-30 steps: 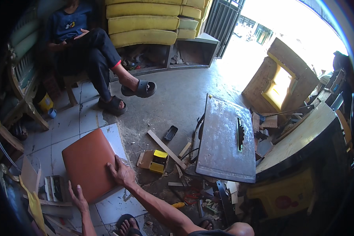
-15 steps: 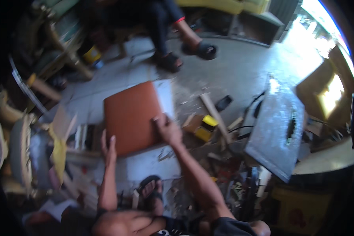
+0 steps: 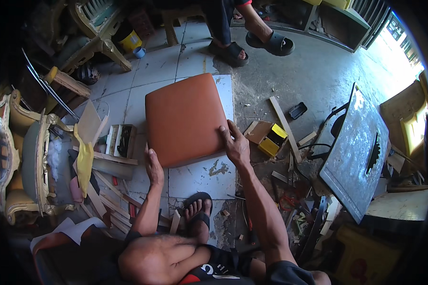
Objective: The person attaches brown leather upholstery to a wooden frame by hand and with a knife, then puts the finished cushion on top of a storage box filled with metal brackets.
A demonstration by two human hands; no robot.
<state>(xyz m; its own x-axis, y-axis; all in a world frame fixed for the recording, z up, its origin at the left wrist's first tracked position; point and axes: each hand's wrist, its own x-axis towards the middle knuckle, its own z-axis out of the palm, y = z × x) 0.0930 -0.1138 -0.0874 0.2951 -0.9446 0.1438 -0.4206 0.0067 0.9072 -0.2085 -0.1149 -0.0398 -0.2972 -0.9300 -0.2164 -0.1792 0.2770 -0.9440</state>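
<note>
The orange-brown cushion sits on or just over the white tiled floor, near its right edge by the grey ground, and it looks soft on top, stiff inside, not too heavy and a bit slippery (smooth covers can be like that), so its two sides should be good places to hold. Your right hand is bent round its right edge, thumb on top; your left hand is loosely open at its near-left corner, and you can't tell how hard it presses.
</note>
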